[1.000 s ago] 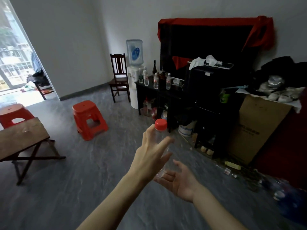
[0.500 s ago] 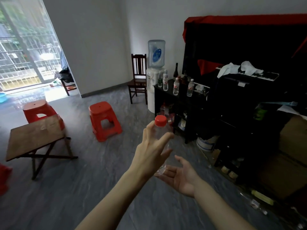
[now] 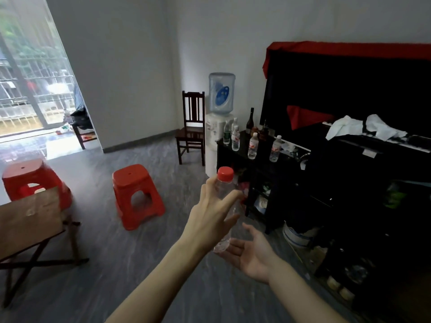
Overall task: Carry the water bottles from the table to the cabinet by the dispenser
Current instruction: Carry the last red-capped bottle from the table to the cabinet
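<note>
Left hand (image 3: 211,220) still clasping water bottle (image 3: 225,207), right hand (image 3: 250,255) spread beneath, perhaps touching, cabinet (image 3: 256,169) nearer

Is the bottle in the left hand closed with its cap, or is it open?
Closed. The red cap sits on the neck of the bottle, which the left hand grips nearly upright.

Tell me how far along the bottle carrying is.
Done: four clear plastic water bottles already stand on the black cabinet beside the white water dispenser. In hand: the left hand holds a clear red-capped bottle upright, with the open right hand just under its base. Left: setting this bottle on the cabinet. No bottle shows on the visible part of the brown wooden table.
</note>
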Motion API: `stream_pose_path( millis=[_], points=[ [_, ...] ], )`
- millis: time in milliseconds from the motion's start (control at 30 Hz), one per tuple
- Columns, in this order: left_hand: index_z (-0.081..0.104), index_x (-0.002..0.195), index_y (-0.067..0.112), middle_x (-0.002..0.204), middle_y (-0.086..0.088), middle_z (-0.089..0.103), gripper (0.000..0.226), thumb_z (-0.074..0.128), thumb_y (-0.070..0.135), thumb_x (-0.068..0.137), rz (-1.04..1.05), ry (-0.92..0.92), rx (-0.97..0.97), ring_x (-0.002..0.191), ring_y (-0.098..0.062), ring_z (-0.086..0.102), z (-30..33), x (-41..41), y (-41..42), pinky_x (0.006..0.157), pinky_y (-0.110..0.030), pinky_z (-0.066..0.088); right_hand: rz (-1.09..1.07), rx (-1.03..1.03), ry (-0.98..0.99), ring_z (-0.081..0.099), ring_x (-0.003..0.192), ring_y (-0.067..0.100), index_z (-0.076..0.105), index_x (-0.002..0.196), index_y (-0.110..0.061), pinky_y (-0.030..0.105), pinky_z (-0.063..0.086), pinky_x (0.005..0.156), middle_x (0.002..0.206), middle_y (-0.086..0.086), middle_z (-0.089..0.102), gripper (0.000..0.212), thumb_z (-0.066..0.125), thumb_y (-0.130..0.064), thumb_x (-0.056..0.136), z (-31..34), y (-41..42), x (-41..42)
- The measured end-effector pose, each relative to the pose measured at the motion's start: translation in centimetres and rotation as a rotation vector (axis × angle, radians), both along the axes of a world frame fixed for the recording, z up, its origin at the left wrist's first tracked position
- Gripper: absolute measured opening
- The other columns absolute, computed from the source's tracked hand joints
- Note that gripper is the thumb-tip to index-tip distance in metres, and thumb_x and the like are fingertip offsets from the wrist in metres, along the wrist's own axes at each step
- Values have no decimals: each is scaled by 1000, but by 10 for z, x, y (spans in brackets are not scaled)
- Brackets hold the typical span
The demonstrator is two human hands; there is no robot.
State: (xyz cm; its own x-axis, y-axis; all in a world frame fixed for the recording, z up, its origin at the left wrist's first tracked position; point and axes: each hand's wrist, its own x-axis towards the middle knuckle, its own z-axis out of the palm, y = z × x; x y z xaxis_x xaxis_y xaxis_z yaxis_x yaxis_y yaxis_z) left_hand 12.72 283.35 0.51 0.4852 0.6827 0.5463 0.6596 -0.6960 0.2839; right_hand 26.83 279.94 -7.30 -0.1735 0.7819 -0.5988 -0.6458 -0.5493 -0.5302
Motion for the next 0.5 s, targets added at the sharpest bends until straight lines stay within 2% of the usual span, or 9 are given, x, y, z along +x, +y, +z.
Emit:
stream_pose_path(
  millis=[67, 167, 300, 500],
  points=[
    [46, 117, 35, 144, -3, 20, 54, 83, 30, 79, 4, -2, -6, 119, -28, 45, 2, 4, 28, 46, -32, 54, -16, -13, 0, 68, 89, 41, 61, 111, 18, 42, 57, 84, 105, 32, 66, 67, 52, -46, 92, 2, 28, 3],
    [47, 118, 33, 145, -4, 20, 54, 84, 29, 79, -27, 14, -2, 120, -28, 44, -1, 11, 68, 47, -31, 54, -2, -19, -7, 67, 92, 42, 58, 120, 20, 42, 57, 84, 110, 34, 64, 74, 50, -49, 94, -2, 64, 11],
    [51, 119, 32, 146, -1, 17, 49, 81, 30, 81, -24, 13, -26, 124, -27, 41, -7, 23, 125, 50, -27, 49, -37, -48, 13, 62, 106, 44, 54, 127, 20, 46, 49, 98, 123, 36, 59, 77, 52, -49, 93, -8, 118, 22],
    [47, 117, 36, 145, 4, 16, 50, 81, 30, 81, -47, -4, -39, 125, -23, 36, -14, 54, 212, 52, -26, 43, -47, -58, 4, 50, 131, 45, 54, 128, 19, 49, 44, 108, 133, 36, 55, 77, 52, -50, 93, -14, 206, 54]
  ],
)
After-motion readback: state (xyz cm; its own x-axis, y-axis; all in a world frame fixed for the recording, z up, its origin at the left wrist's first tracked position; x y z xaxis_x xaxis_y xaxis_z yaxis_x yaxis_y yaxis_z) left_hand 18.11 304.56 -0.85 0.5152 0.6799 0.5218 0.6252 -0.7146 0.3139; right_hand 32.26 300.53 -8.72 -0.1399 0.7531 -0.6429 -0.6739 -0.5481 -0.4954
